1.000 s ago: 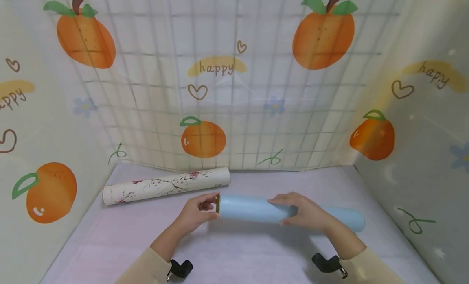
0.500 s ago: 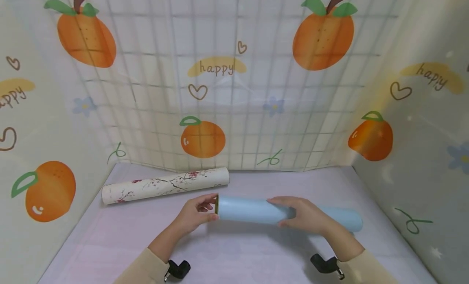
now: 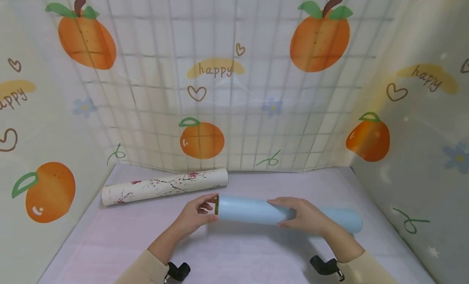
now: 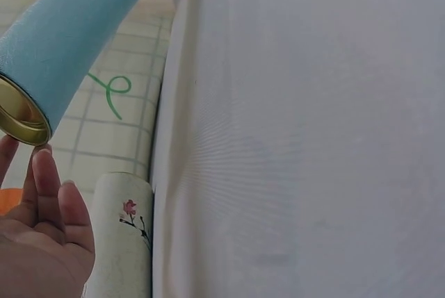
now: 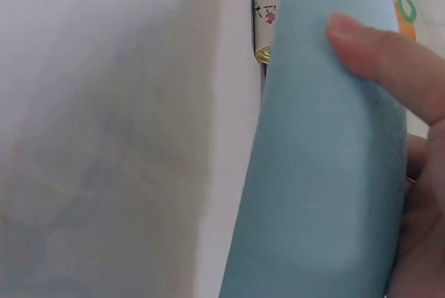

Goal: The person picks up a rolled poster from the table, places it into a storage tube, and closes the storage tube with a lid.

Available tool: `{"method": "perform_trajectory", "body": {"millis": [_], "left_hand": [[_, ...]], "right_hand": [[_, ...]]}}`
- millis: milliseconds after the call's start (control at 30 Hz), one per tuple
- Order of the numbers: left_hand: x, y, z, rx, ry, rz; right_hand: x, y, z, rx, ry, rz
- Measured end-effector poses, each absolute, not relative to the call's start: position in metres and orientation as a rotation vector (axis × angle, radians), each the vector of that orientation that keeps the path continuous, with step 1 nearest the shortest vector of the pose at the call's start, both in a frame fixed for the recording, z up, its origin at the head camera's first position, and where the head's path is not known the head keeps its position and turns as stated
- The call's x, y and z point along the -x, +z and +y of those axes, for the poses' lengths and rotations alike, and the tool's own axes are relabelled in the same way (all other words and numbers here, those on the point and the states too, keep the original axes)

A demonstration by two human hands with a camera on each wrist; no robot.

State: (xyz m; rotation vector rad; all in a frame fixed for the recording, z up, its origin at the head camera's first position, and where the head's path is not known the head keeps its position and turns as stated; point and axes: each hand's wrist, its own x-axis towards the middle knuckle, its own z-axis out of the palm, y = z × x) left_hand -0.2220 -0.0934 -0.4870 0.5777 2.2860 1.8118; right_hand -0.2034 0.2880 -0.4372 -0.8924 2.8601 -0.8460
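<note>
A light-blue cylindrical tube (image 3: pixel 249 209) lies nearly level across the middle, held just over the table with a shadow below it. My right hand (image 3: pixel 307 215) grips it past the middle, and in the right wrist view the thumb (image 5: pixel 379 55) presses along its side. At the tube's left end, my left hand (image 3: pixel 194 214) pinches the rim between thumb and forefinger, the other fingers loosely bent. A gold-coloured metal cap (image 4: pixel 26 119) closes that end, seen in the left wrist view. The far right end of the tube shows beyond my right forearm.
Behind, to the left, lies a white tube (image 3: pixel 165 186) printed with plum-blossom branches; its gold end shows in the right wrist view. A pale cloth covers the table (image 3: pixel 234 255). Curtains (image 3: pixel 146 92) printed with oranges hang at the back and both sides.
</note>
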Motion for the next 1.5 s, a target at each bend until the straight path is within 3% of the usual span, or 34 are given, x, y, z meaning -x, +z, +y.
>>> {"method": "perform_trajectory", "body": {"millis": [1500], "left_hand": [[0.212,-0.478,-0.084,-0.531,1.977,2.193]], "right_hand": [[0.197,-0.437,0.289,0.815,-0.923,2.864]]}}
